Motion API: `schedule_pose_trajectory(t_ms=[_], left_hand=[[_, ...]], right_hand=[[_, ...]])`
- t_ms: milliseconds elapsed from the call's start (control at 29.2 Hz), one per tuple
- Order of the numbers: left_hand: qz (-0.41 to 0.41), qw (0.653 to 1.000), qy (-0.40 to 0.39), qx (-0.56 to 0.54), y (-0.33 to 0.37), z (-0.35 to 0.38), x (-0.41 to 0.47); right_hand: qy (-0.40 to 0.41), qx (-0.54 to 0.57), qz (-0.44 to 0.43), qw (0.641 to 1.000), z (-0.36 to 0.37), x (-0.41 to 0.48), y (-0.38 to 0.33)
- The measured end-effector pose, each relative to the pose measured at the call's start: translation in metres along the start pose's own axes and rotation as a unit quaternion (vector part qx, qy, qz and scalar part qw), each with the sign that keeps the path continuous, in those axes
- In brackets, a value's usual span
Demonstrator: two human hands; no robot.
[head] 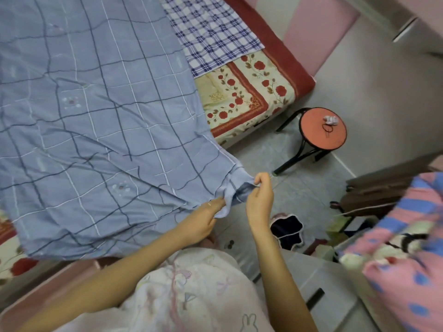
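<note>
- The blue checked duvet cover (96,116) lay spread over the bed. It looked soft, light and limp, likely to sag wherever unsupported. Its far and left edges ran out of frame.
- The left hand (203,221) pinched a fold beside the cover's corner (237,188), its fingertips buried in the cloth.
- The right hand (260,200), at 1 o'clock from the left, pinched the corner tip between curled fingers and thumb. The seamed hem there seemed the surest hold.
- Whether a quilt sat inside could not be told.
- The items on the round stool (322,130), at 2 o'clock from the hands, were too small to identify.
</note>
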State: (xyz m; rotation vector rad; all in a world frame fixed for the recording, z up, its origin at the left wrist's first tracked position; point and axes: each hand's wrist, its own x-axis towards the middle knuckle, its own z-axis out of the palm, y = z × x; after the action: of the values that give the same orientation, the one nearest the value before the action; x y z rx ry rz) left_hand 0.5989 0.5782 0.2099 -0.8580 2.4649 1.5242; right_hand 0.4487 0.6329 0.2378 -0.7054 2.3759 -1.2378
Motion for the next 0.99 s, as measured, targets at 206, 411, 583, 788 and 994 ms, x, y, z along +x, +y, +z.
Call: schedule_pose_trajectory(t_ms=[206,411,583,788,994], left_hand=[[0.030,0.997,0.053,0.050,0.000,0.014,-0.003],[-0.001,0.998,0.049,0.050,-0.005,0.018,0.003],[0.052,0.988,0.139,0.052,-0.004,0.014,-0.008],[0.079,0.965,0.149,0.200,-0.001,0.018,-0.009],[-0.026,0.965,0.020,0.260,0.001,0.036,0.006]], right_hand=[[-0.012,0.188,0.179,0.966,0.001,0.009,0.032],[-0.219,0.072,0.115,0.966,-0.011,0.008,0.037],[-0.074,-0.025,-0.100,0.992,-0.023,-0.001,0.026],[0.066,-0.010,0.029,0.997,-0.045,0.021,0.056],[-0.003,-0.075,0.004,0.997,-0.056,0.030,0.060]])
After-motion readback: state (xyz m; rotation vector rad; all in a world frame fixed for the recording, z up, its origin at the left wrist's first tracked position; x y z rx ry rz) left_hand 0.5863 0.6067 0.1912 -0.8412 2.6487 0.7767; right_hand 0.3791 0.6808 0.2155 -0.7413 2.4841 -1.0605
